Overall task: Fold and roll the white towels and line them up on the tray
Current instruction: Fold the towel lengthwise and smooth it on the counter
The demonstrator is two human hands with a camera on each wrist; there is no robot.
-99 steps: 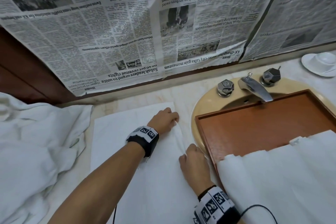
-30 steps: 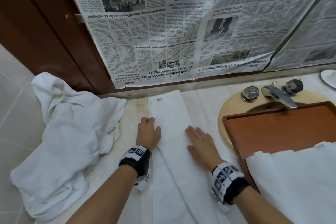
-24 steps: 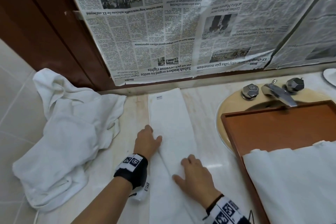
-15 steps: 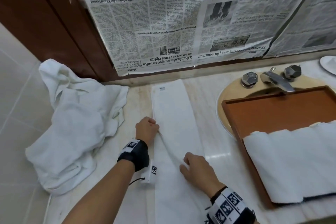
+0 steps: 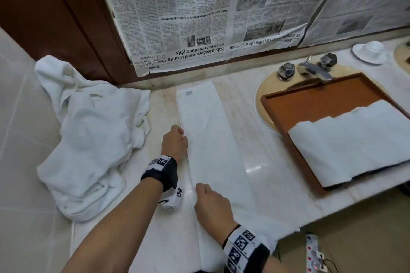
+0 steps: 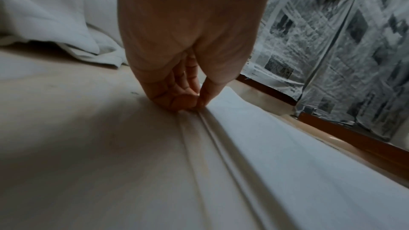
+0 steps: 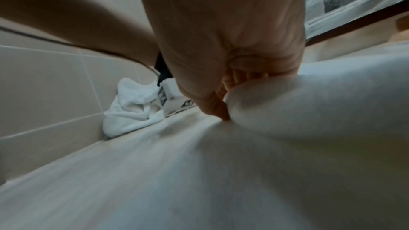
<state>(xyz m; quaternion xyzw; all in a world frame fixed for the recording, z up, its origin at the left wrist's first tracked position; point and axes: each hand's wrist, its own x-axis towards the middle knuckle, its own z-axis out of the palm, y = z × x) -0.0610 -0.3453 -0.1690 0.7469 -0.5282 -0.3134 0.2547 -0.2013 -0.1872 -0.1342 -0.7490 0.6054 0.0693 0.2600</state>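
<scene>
Head view shows my counter (image 5: pixel 277 175) with the towel (image 5: pixel 213 144) lying on it as 1 long narrow strip, running from the newspapered wall toward me, left of the tray (image 5: pixel 310 104) where rolled towels (image 5: pixel 355 139) sit in a row. A heap of unfolded towels (image 5: pixel 88 139) waits at my left. My left hand (image 5: pixel 175 143) pinches the strip's left edge between thumb and fingertips (image 6: pixel 188 100); my right hand (image 5: pixel 211 204) grips the same edge nearer me. I judge I should keep both hands level and lift together, so the fold lands square.
</scene>
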